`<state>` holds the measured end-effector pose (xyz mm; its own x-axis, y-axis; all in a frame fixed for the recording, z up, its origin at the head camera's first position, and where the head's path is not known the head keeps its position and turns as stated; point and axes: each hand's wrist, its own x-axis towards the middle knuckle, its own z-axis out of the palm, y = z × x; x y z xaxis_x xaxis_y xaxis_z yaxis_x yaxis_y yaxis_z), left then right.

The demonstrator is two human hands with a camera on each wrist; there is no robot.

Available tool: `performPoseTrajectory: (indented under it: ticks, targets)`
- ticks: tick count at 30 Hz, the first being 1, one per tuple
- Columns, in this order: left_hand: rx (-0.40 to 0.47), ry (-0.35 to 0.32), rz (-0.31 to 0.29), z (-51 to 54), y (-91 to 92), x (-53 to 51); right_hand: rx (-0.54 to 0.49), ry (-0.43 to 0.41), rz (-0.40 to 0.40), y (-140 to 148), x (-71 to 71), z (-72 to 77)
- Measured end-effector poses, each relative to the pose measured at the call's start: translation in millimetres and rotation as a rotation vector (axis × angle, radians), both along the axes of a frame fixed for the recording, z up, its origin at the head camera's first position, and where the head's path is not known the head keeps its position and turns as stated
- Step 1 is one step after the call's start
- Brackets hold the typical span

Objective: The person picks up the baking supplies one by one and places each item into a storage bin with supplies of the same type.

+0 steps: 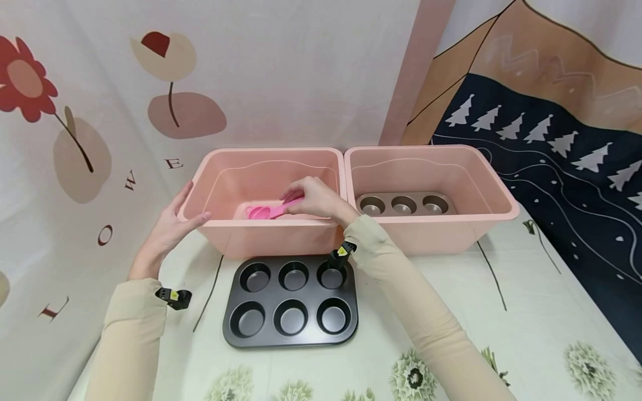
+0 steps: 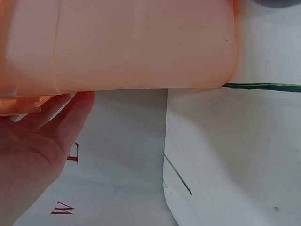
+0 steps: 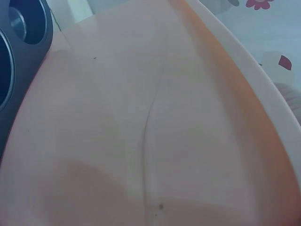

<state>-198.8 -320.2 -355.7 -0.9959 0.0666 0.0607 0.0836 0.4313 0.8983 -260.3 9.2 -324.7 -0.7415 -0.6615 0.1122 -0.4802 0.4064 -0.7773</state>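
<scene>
In the head view, the right hand (image 1: 317, 199) reaches over the front rim of the left pink bin (image 1: 281, 239) and pinches the handle of a pink scoop (image 1: 266, 212). The scoop is held inside that bin. At the bin's left end the left hand (image 1: 173, 231) rests on the rim, thumb spread over the front corner. The left wrist view shows the left hand (image 2: 42, 146) with its fingers against the outer side of the pink bin (image 2: 141, 47). Mostly the bin's outer wall (image 3: 103, 127) fills the right wrist view; the scoop is hidden there.
A dark muffin tin (image 1: 291, 292) with several cups lies in front of the left bin, under the right wrist. The right pink bin (image 1: 441, 236) stands beside the left one and holds a brown muffin tin (image 1: 413, 199). Patterned cloth (image 1: 301, 72) hangs behind.
</scene>
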Motion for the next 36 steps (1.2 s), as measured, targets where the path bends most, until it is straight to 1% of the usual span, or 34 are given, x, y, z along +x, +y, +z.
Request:
performPoseTrajectory:
  ticks: [2,7,9,12,15,20,25,30,36]
  targets:
    - [0.0,-0.006,0.003,-0.2,-0.4,0.1,-0.001,-0.004,0.0,-0.1,0.3,-1.1]
    - [0.002,-0.003,0.004,-0.7,-0.5,-1.5,0.014,-0.056,0.021,-0.1,1.3,-1.3]
    - [0.008,0.0,0.002,-0.6,-0.3,-2.7,0.021,-0.057,0.025,0.1,0.9,-0.5]
    - [0.011,0.001,0.002,0.0,-0.3,-3.8,0.022,-0.02,0.029,0.4,0.0,0.8]
    - [0.009,0.001,0.002,0.4,-0.2,-4.1,0.002,0.016,0.037,1.0,0.2,1.8]
    - [-0.007,0.003,0.006,-0.1,-1.0,-1.9,-0.054,0.026,0.041,3.5,5.1,2.5]
    - [-0.011,0.032,0.031,-0.7,0.2,1.0,-0.095,0.068,0.037,7.9,12.1,4.7]
    - [-0.031,0.057,0.051,-1.1,3.2,3.2,-0.109,0.116,0.026,18.1,20.5,10.3]
    - [-0.04,0.099,0.037,-5.6,1.6,10.0,-0.142,0.132,0.034,32.4,28.0,17.0]
